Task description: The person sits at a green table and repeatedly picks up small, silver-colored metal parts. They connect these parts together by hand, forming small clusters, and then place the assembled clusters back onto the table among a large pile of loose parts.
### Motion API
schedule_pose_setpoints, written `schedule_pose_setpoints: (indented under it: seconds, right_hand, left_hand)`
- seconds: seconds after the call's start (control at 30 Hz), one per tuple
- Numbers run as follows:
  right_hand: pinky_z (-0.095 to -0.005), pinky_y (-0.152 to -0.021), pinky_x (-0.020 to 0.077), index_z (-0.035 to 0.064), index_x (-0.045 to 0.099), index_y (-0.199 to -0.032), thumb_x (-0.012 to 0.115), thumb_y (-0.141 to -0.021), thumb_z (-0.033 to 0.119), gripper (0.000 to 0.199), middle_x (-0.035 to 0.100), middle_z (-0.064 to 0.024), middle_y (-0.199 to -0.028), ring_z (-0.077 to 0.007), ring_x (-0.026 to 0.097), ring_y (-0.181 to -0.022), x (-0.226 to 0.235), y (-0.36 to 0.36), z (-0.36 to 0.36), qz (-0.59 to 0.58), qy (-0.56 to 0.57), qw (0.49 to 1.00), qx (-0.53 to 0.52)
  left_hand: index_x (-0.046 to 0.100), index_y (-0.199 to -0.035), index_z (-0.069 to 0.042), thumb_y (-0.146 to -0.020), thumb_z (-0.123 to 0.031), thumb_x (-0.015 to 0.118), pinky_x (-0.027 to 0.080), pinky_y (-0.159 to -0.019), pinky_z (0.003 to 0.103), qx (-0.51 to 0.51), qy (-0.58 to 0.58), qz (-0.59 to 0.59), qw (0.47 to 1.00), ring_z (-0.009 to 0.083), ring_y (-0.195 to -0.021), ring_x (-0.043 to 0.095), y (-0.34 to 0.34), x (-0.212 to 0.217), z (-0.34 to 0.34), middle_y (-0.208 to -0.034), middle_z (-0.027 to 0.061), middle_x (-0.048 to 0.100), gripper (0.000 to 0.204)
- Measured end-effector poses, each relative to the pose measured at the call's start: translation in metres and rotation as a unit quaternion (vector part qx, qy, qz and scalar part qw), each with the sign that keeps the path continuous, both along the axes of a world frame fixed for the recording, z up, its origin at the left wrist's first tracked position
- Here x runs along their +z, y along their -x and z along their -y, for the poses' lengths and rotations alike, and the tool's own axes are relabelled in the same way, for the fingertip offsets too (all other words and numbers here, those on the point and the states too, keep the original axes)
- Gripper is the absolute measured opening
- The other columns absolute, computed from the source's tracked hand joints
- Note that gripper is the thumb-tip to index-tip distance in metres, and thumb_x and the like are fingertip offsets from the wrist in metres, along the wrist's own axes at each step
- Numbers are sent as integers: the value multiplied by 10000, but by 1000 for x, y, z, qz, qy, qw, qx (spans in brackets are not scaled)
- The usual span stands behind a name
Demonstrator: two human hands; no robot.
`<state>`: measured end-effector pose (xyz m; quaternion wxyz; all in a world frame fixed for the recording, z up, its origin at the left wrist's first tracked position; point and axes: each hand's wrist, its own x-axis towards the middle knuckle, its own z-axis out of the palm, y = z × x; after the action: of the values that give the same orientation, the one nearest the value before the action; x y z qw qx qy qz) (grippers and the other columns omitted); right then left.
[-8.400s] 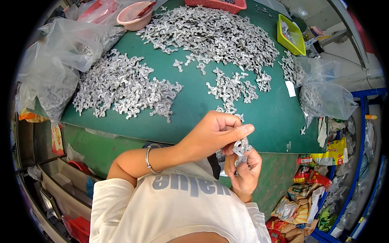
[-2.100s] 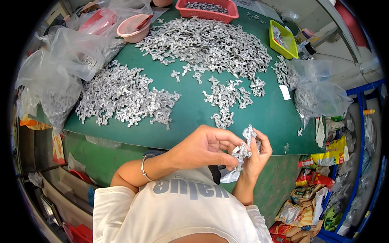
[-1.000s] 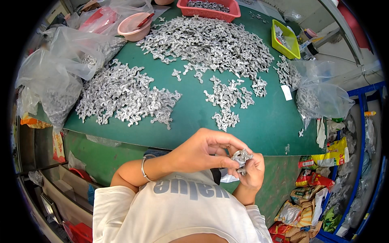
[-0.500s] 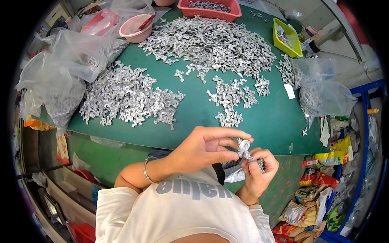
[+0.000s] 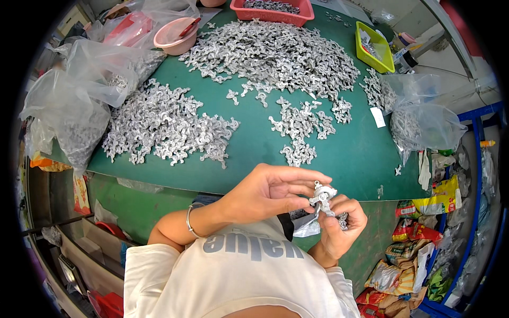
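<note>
Just below the near edge of the green table [image 5: 249,153], my two hands meet over my lap. My right hand [image 5: 339,228] grips a small silver metal part [image 5: 322,195] and several more like it in the palm. My left hand [image 5: 270,191] pinches the same part from the left with thumb and fingertips; a thin bracelet [image 5: 189,228] sits on that wrist. A small clear bag [image 5: 306,225] hangs under my hands.
Three heaps of silver parts lie on the table: a left heap [image 5: 164,127], a large far heap [image 5: 275,53], a small middle heap [image 5: 299,130]. Clear bags [image 5: 79,100] of parts at left, another bag [image 5: 424,122] at right. Pink bowl [image 5: 175,34], red tray [image 5: 273,8], yellow-green tray [image 5: 374,47].
My hands stayed together at the table's near edge, turning and shifting the silver part a little. The right hand dropped from a raised position two seconds ago.
</note>
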<state>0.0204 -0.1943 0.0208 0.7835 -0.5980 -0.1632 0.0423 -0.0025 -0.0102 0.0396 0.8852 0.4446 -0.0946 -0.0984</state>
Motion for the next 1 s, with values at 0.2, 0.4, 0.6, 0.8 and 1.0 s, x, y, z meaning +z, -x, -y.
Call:
schedule_pose_setpoints:
  seconds: [0.2, 0.4, 0.6, 0.8, 1.0]
  right_hand:
    - [-283, -678, 436, -13, 549, -687, 739, -617, 32, 207, 583, -109, -682, -151, 536, -634, 0, 0, 0, -8, -14, 1000, 4]
    - [-289, -681, 440, -10, 544, -675, 755, -609, 40, 227, 583, -104, -676, -156, 542, -633, -2, -1, 0, -12, -28, 999, 22]
    - [-283, -676, 442, -11, 543, -673, 771, -596, 47, 247, 586, -109, -677, -163, 551, -643, -3, 0, -1, -13, -33, 999, 21]
    - [-273, -644, 434, -11, 543, -674, 773, -592, 41, 250, 586, -114, -682, -162, 548, -638, -5, 0, -1, -8, -33, 999, 23]
    - [-257, -595, 418, -10, 544, -674, 773, -587, 34, 249, 584, -113, -682, -157, 539, -625, -5, 0, -2, -8, -41, 999, 26]
  left_hand:
    - [433, -1175, 111, -800, 109, 504, 520, -808, 357, -1, 5, 6, 1000, 245, -1054, 517, 0, 1, 1, -1204, 217, 461, 382]
    - [443, -1171, 103, -799, 102, 507, 525, -797, 353, -4, 11, -4, 1000, 229, -1039, 524, -1, 2, 0, -1197, 205, 472, 377]
    - [456, -1169, 88, -798, 98, 512, 528, -788, 350, -4, 13, -13, 1000, 211, -1027, 528, -1, 3, 0, -1197, 194, 476, 375]
    - [450, -1173, 91, -800, 97, 506, 524, -789, 343, -7, 23, -9, 1000, 208, -1020, 530, -2, -1, 0, -1201, 193, 474, 377]
    - [445, -1175, 99, -804, 86, 511, 521, -791, 338, -10, 33, -13, 999, 203, -1014, 531, -1, -1, 0, -1198, 188, 476, 377]
